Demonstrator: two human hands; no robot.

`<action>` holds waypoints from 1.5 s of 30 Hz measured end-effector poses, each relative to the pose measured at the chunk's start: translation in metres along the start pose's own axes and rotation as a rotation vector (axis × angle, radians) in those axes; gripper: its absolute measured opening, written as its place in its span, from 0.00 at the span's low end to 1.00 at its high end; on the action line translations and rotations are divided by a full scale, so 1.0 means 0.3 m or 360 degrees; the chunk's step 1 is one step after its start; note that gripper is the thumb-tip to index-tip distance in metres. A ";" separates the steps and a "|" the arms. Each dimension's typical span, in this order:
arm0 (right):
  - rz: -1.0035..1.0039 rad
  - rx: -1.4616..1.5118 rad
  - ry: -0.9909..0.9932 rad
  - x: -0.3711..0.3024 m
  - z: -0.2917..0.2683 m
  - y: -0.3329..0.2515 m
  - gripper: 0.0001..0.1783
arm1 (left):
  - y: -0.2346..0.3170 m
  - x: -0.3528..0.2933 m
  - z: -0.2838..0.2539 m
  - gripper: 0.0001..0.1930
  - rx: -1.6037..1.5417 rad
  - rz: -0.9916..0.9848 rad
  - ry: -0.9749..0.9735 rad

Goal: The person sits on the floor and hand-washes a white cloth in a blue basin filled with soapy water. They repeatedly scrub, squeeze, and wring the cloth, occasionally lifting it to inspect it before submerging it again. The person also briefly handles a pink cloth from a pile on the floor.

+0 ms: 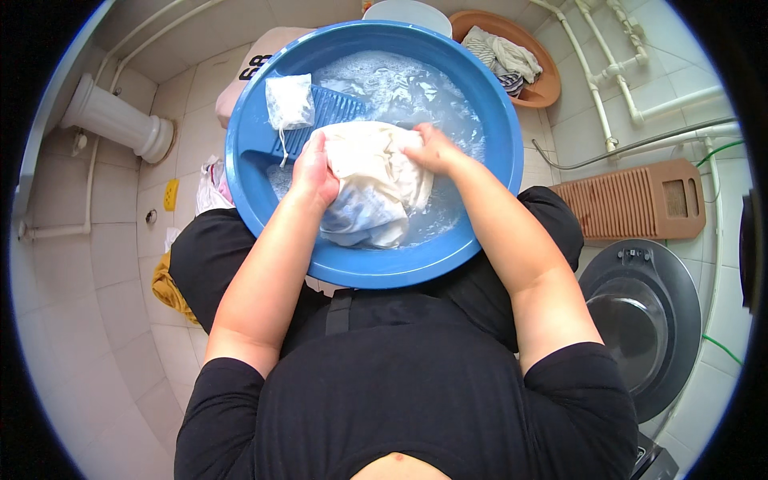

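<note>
A wet white cloth garment point(372, 164), with a bluish patch on its lower part, is bunched up over a large blue basin point(500, 184). My left hand point(318, 172) is closed on the garment's left edge, thumb on top. At the upper right edge, my right hand point(434, 150) grips the fabric with bent fingers; its fingertips are partly hidden in the folds. Cloudy, sudsy water point(392, 84) fills the basin around the garment. On the basin's built-in ribbed washboard point(340, 106) lies a small white drawstring pouch point(290, 102), left of the garment.
Beyond the basin at right, an orange-brown tub point(548, 72) holds crumpled clothes point(506, 58). A brown washboard point(628, 200) and a dark round-lidded appliance point(640, 328) stand to my right. Pink fabric point(268, 60) lies behind the basin; mustard cloth point(166, 290) is at left.
</note>
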State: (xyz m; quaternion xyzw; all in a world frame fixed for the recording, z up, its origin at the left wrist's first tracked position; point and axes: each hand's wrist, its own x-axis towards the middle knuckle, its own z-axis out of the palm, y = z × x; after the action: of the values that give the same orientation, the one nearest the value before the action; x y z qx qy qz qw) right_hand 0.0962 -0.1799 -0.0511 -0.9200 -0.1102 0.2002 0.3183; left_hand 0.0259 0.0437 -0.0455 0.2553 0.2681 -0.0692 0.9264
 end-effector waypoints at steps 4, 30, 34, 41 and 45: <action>0.0059 -0.0277 -0.0460 -0.016 0.015 -0.026 0.31 | -0.038 -0.020 0.021 0.14 0.0102 0.0191 0.0052; -0.1123 0.0369 0.0670 -0.247 0.160 -0.415 0.08 | -0.059 0.010 -0.093 0.15 -0.0001 -0.0474 -0.0659; -0.0673 0.0211 0.0815 -0.122 0.158 -0.316 0.11 | -0.087 -0.086 0.088 0.19 -0.0020 -0.0206 0.0052; 0.0238 0.0092 0.0334 -0.004 0.039 -0.104 0.30 | -0.055 -0.052 0.055 0.18 0.0102 0.0304 0.0076; 0.0307 -0.0145 -0.0325 0.033 0.049 -0.005 0.35 | -0.058 -0.083 0.084 0.17 0.0343 0.0696 0.0313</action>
State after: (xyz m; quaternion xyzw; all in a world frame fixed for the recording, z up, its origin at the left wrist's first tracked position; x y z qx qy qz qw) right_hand 0.0986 -0.1674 -0.0637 -0.9147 -0.0620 0.3173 0.2426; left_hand 0.0118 0.0157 -0.0214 0.4099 0.2863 0.1298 0.8563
